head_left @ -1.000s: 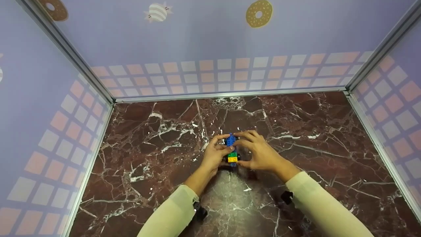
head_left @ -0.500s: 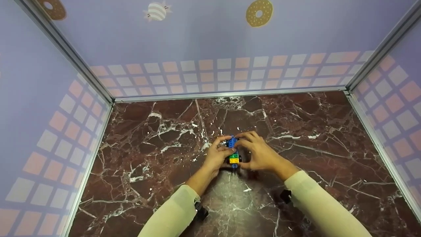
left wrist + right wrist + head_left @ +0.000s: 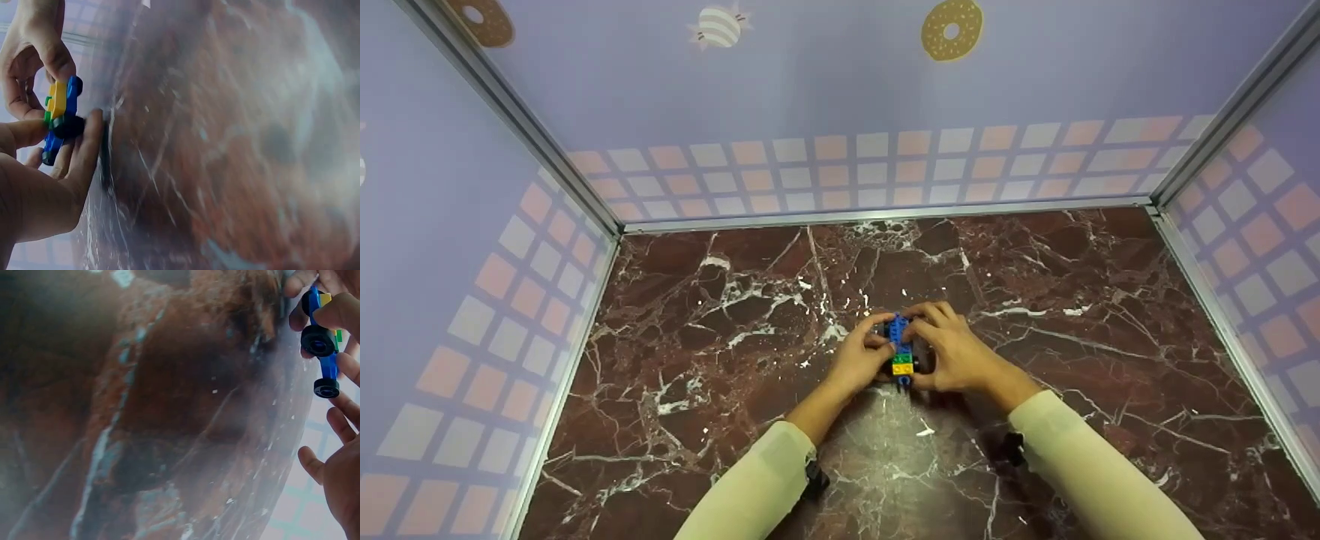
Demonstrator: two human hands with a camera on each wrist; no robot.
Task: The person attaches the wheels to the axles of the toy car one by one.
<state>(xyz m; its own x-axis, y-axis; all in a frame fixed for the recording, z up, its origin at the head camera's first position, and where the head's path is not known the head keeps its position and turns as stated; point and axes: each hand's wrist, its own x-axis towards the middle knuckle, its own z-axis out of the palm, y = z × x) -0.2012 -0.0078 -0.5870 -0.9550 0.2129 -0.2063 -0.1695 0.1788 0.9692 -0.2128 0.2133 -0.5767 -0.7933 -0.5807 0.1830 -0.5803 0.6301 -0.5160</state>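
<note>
A small toy car [image 3: 901, 349] made of building bricks, with a blue base, green and yellow bricks on top and black wheels, is between both hands. Its yellow end points toward the person. My left hand [image 3: 862, 358] pinches it from the left; in the left wrist view the thumb is by the green brick and the fingers lie along a black wheel [image 3: 68, 127]. My right hand [image 3: 960, 352] grips the car's right side, thumb near the yellow end and fingers toward the far blue end. In the right wrist view the blue base [image 3: 328, 368] and wheels show; the fingers hide parts.
Dark red marbled tabletop [image 3: 720, 420] lies under the hands. Purple panels with pink and white squares [image 3: 870, 174] stand at the back and both sides, along metal rails. Black devices [image 3: 816, 478] are strapped at the sleeved wrists.
Both hands and the toy car have shifted slightly right and a little toward the person. The hold on the car stays on both sides.
</note>
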